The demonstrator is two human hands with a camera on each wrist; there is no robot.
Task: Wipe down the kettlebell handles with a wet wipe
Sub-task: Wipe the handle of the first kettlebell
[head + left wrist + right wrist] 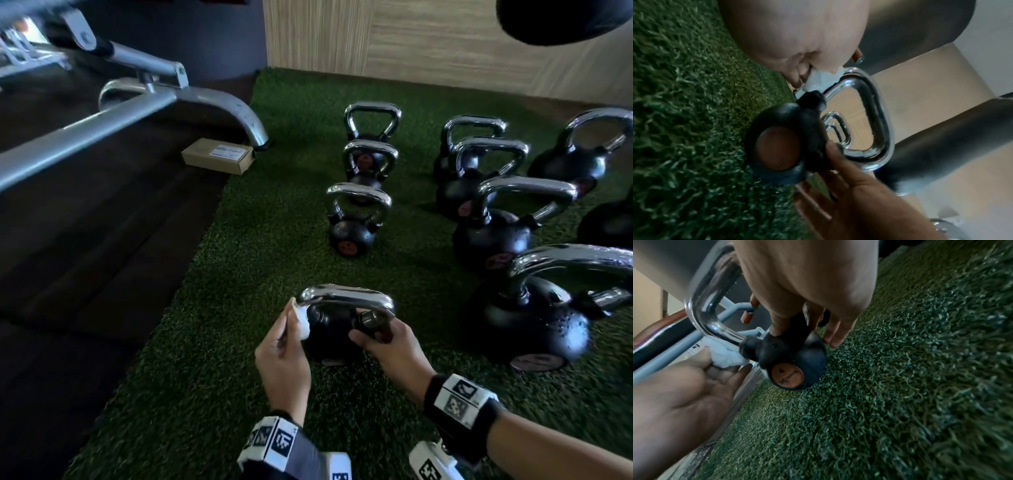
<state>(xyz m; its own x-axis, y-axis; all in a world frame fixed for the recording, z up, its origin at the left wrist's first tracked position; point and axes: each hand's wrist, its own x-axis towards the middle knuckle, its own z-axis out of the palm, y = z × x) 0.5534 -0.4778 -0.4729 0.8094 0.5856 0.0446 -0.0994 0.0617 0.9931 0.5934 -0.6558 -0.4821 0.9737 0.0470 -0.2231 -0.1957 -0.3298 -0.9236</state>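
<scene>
A small black kettlebell (334, 329) with a chrome handle (346, 296) stands on green turf close in front of me. My left hand (284, 356) pinches a white wet wipe (301, 320) against the left leg of that handle, where it meets the black body. The wipe (725, 356) shows bunched between thumb and fingers in the right wrist view. My right hand (383, 342) grips the right side of the kettlebell at the base of the handle; its fingers (830, 331) curl over the body. In the left wrist view the wipe (820, 79) touches the handle (877, 113).
Several more kettlebells stand on the turf (257, 274): a row of three (356, 219) ahead, larger ones (534, 308) to the right. A cardboard box (217, 155) lies by a grey bench frame (137, 102) on dark floor at left. A wood wall is behind.
</scene>
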